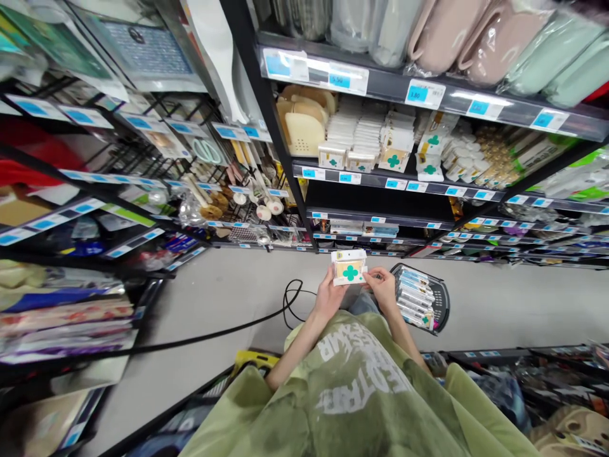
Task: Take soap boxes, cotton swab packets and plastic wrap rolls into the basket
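A small white package with a green clover mark is held up in front of my body. My left hand grips its left side, thumb and fingers closed on the edge. At the lower right corner, my right hand pinches the same package. A dark basket stands on the floor to the right of my right hand, filled with several white and blue packs. Similar clover-marked packs hang and stand on the shelf ahead.
A tall shelf unit with price labels rises ahead, with cups on top. Racks of utensils line the left. A black cable runs over the grey floor. More shelving lies close behind on the right.
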A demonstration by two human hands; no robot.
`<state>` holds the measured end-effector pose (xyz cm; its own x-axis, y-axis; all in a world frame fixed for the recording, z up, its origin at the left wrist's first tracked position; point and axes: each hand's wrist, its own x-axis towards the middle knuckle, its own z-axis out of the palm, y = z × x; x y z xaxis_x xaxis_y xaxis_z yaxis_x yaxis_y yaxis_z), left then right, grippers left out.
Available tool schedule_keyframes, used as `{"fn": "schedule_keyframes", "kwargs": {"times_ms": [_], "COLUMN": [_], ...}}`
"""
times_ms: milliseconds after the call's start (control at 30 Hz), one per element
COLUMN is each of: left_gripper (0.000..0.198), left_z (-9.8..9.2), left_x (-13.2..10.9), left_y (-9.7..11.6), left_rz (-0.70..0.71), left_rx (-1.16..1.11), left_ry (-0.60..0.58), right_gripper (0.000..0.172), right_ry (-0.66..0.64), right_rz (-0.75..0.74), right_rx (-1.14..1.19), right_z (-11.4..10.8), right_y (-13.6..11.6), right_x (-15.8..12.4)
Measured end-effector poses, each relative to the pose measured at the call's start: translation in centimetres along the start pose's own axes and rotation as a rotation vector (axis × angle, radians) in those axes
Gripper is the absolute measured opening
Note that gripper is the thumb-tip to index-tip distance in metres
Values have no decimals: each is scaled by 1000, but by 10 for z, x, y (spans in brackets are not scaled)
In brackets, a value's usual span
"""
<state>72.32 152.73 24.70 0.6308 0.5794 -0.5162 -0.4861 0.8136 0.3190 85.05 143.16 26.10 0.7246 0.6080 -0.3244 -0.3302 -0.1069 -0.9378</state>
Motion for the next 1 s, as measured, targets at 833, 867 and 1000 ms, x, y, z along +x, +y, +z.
{"fn": "schedule_keyframes", "kwargs": {"times_ms": [833, 867, 1000], "left_gripper": [55, 55, 61], "left_z": [43, 46, 54], "left_x": [47, 49, 49], "left_y": [-26, -26, -22], "left_rz": [358, 377, 463], "left_rx": [480, 476, 503], "left_ry": [-52, -52, -73], "right_gripper": [49, 50, 55], "right_ry": [-408, -472, -593], "right_rz": [-510, -488, -382], "right_rx": [-848, -799, -564], "right_z": [-44, -43, -42], "right_y": [-73, -75, -94], "right_x": [88, 94, 131]}}
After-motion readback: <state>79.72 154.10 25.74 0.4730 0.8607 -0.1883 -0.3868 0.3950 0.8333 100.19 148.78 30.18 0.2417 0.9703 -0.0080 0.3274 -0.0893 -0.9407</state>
